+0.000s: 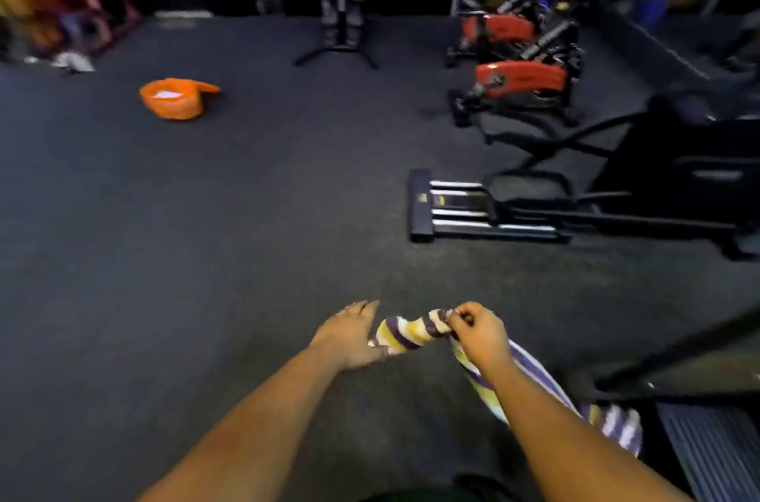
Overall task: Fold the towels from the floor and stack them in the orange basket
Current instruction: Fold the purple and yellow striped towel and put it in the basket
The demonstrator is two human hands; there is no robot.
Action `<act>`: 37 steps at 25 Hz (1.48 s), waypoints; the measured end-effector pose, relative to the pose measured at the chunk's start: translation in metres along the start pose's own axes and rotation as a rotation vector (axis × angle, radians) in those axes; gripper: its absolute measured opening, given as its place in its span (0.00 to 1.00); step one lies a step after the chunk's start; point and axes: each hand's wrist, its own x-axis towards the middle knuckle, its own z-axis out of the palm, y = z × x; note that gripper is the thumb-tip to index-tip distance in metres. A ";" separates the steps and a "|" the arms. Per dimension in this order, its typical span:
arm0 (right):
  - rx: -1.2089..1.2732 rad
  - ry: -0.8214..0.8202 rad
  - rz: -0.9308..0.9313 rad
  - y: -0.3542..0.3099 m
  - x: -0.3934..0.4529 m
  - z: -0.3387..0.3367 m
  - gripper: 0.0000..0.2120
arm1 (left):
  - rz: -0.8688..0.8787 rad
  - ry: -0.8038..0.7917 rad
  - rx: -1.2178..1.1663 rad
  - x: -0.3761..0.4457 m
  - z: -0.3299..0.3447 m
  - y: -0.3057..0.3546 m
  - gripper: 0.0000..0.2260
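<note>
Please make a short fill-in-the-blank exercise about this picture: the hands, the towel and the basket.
1. The right hand pinches a ____ towel.
2. The basket on the floor has the colour ____.
3. The left hand has ____ fingers beside the towel.

Missing words: striped; orange; straight

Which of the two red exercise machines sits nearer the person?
The lower, larger-looking red machine, just behind the black elliptical. The other red machine sits farther back, closer to the far wall.
</note>
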 end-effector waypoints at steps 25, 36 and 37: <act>-0.263 -0.422 -0.496 -0.517 0.389 0.344 0.10 | -0.556 0.245 -0.239 0.190 -0.291 -0.461 0.46; -0.259 -0.361 -0.484 -0.749 0.531 0.482 0.08 | -0.558 0.242 -0.231 0.296 -0.483 -0.695 0.45; -0.249 -0.367 -0.486 -0.768 0.546 0.495 0.07 | -0.560 0.236 -0.220 0.309 -0.497 -0.712 0.45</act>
